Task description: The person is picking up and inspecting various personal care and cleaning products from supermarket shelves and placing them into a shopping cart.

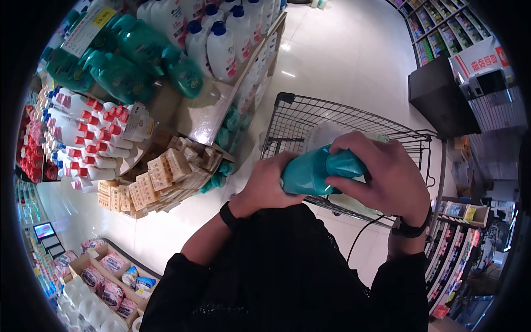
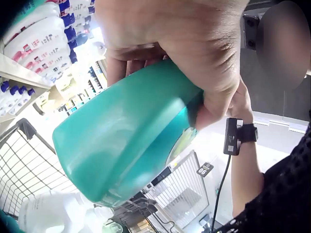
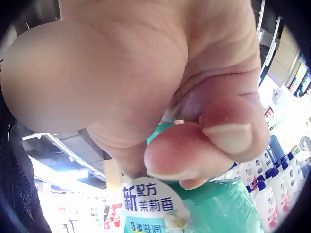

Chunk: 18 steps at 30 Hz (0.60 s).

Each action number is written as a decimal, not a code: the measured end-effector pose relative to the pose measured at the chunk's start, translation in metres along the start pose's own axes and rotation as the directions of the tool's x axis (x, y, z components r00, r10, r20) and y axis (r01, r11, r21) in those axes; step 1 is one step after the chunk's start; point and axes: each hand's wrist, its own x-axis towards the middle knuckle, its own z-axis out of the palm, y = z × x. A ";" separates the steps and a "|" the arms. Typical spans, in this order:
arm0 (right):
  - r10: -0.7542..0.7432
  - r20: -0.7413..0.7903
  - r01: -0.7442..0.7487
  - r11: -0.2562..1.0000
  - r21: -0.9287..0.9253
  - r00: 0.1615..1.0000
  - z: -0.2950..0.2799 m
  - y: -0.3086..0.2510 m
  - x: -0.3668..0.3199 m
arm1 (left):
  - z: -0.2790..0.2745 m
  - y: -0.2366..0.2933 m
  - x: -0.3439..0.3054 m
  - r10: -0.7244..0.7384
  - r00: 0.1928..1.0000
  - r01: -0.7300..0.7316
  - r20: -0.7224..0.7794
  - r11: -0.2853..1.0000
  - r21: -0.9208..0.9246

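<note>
A glossy teal toiletry bottle (image 1: 305,172) lies tilted between both hands, above the near end of a wire shopping cart (image 1: 348,110). My left hand (image 1: 270,182) grips its body from the base side; in the left wrist view the thumb and fingers wrap over the teal plastic (image 2: 116,136). At the other end, my right hand (image 1: 395,174) holds the teal top between thumb and fingers. The right wrist view shows curled fingertips close over a white label (image 3: 153,206) with Chinese print. The very tip of the bottle is hidden by that hand.
White containers (image 2: 53,211) sit inside the cart. To the left, a display shelf (image 1: 207,108) bears teal pump bottles (image 1: 119,74), white bottles with blue caps (image 1: 222,52), red-capped bottles (image 1: 91,138) and wrapped soap packs (image 1: 160,172). A dark cabinet (image 1: 440,97) stands right.
</note>
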 end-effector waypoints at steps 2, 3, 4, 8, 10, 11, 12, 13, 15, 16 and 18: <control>0.215 0.010 -0.214 0.970 0.116 0.977 -0.003 -0.004 -0.003 | 0.010 0.000 0.003 0.002 1.000 -0.002 0.019 1.000 -0.005; 0.227 0.010 -0.227 0.967 0.115 0.974 -0.004 -0.005 -0.005 | 0.015 0.000 0.005 0.012 1.000 -0.012 0.002 1.000 -0.015; 0.364 0.012 -0.363 0.924 0.124 0.931 -0.005 -0.005 -0.007 | 0.019 0.000 0.008 0.021 1.000 -0.022 -0.016 1.000 -0.022; 0.548 -0.095 -0.554 0.830 -0.056 0.831 0.001 0.008 -0.018 | 0.041 -0.007 0.019 0.120 0.991 -0.115 -0.052 0.989 0.089; 0.545 -0.083 -0.549 0.835 -0.039 0.834 0.007 0.022 -0.025 | 0.055 -0.013 0.021 0.052 0.999 -0.051 -0.008 0.994 0.098; 0.538 -0.078 -0.541 0.841 -0.022 0.839 0.011 0.030 -0.028 | 0.061 -0.015 0.023 0.047 0.999 -0.045 -0.010 0.994 0.098; 0.537 -0.073 -0.539 0.842 -0.020 0.841 0.015 0.038 -0.031 | 0.065 -0.017 0.026 0.014 0.998 -0.019 0.055 0.996 0.085; 0.523 -0.050 -0.524 0.851 -0.021 0.851 0.021 0.047 -0.036 | 0.069 -0.020 0.028 -0.020 0.992 0.012 0.121 0.997 0.072; 0.441 0.019 -0.441 0.897 -0.006 0.897 0.034 0.071 -0.046 | 0.067 -0.041 0.031 -0.073 0.968 0.042 0.241 0.991 0.129; 0.456 0.031 -0.457 0.890 0.002 0.889 0.046 0.086 -0.053 | 0.068 -0.054 0.025 -0.123 0.926 0.060 0.357 0.981 0.184; 0.252 0.128 -0.253 0.967 -0.013 0.959 0.078 0.120 -0.068 | 0.071 -0.097 0.001 -0.174 0.920 0.083 0.350 0.962 0.258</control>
